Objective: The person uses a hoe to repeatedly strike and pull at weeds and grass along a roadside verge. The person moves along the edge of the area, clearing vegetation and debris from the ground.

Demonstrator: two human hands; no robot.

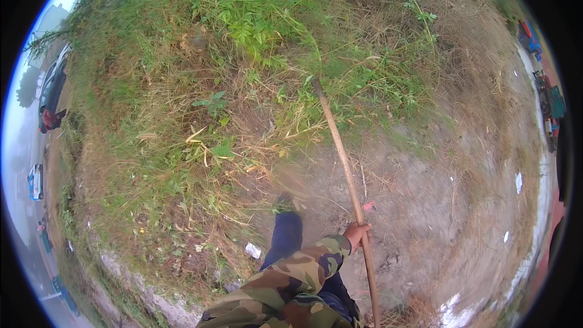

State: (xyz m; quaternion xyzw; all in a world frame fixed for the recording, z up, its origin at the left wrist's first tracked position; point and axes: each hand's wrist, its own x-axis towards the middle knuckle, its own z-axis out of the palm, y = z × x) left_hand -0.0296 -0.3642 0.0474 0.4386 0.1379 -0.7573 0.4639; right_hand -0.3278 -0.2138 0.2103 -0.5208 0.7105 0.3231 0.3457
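Note:
My left hand (pixel 356 236), in a camouflage sleeve, is closed around a long wooden pole (pixel 342 157). The pole slants up from the bottom edge, and its dark far end lies among green weeds (pixel 382 84). Whatever tool head it may have is hidden in the growth. My right hand is out of view. One leg in dark blue trousers (pixel 286 234) reaches forward onto the ground left of the pole, with its shoe blurred among dry grass.
Tangled grass (pixel 173 100) covers the slope ahead and to the left. Bare soil (pixel 410 191) lies on the right, with a pale kerb (pixel 542 182) beyond. A person (pixel 51 119) is near a dark car (pixel 55 84) at the far left. A white scrap (pixel 253 250) lies beside my leg.

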